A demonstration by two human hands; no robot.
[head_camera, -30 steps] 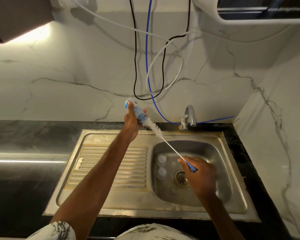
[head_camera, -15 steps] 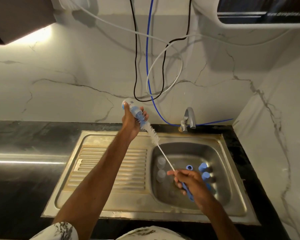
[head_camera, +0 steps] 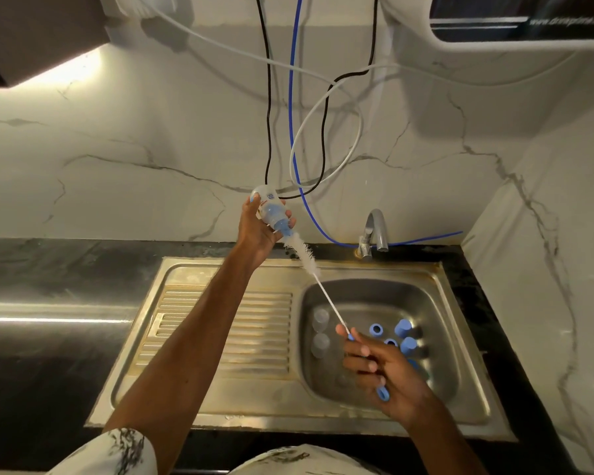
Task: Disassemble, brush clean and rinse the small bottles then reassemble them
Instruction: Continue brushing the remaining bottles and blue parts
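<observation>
My left hand [head_camera: 258, 231] grips a small clear bottle [head_camera: 269, 208], raised over the back rim of the sink with its mouth tilted down to the right. A bottle brush [head_camera: 306, 257] has its blue tip inside the bottle; most of the white bristles show outside the mouth. My right hand [head_camera: 384, 370] holds the brush's blue handle over the sink basin [head_camera: 432, 310]. Two clear small bottles [head_camera: 320, 332] stand at the basin's left side. Several blue caps [head_camera: 402, 329] lie at the basin's right side.
A steel tap [head_camera: 374, 231] stands behind the basin. The ribbed drainboard [head_camera: 227, 330] lies left of it, set in a dark counter [head_camera: 48, 337]. Black, blue and white hoses [head_camera: 290, 132] hang down the marble wall. A white appliance [head_camera: 515, 22] is mounted top right.
My right hand has drawn the brush back toward me, so more bristles show outside the bottle. The blue caps in the basin have come into view.
</observation>
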